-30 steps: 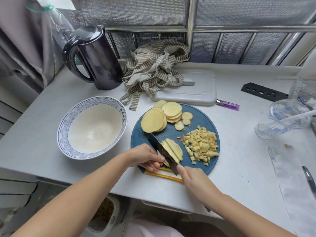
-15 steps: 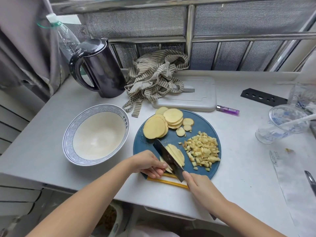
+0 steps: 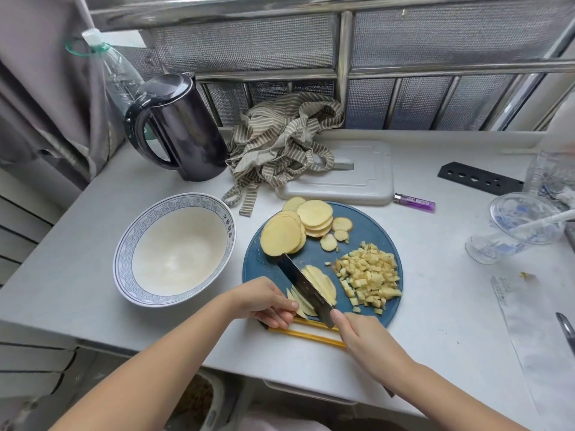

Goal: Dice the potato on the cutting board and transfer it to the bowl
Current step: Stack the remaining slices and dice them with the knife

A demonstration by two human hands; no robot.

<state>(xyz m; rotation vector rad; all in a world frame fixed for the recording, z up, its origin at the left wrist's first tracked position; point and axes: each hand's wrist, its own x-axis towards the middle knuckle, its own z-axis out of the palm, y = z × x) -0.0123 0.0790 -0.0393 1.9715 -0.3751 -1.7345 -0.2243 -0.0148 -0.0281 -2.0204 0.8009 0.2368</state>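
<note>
A round blue cutting board (image 3: 370, 225) carries stacked potato slices (image 3: 298, 227) at the back and a heap of diced potato (image 3: 368, 276) on the right. At its near edge lie sliced potato strips (image 3: 325, 283). My right hand (image 3: 364, 337) grips the handle of a dark knife (image 3: 303, 286), whose blade stands in the strips. My left hand (image 3: 264, 301) has curled fingers pressed on the strips left of the blade. The empty white bowl (image 3: 124, 269) with a blue patterned rim sits left of the board.
A black kettle (image 3: 180, 132) and a striped cloth (image 3: 280, 138) stand at the back, beside a white board (image 3: 361, 178) and a purple lighter (image 3: 415, 202). Clear plastic cups (image 3: 522, 225) are at the right. A yellow strip (image 3: 308, 332) lies at the counter's near edge.
The knife blade has shifted slightly left across the strips while cutting. My left hand has stayed on the strips. The camera has tilted upward.
</note>
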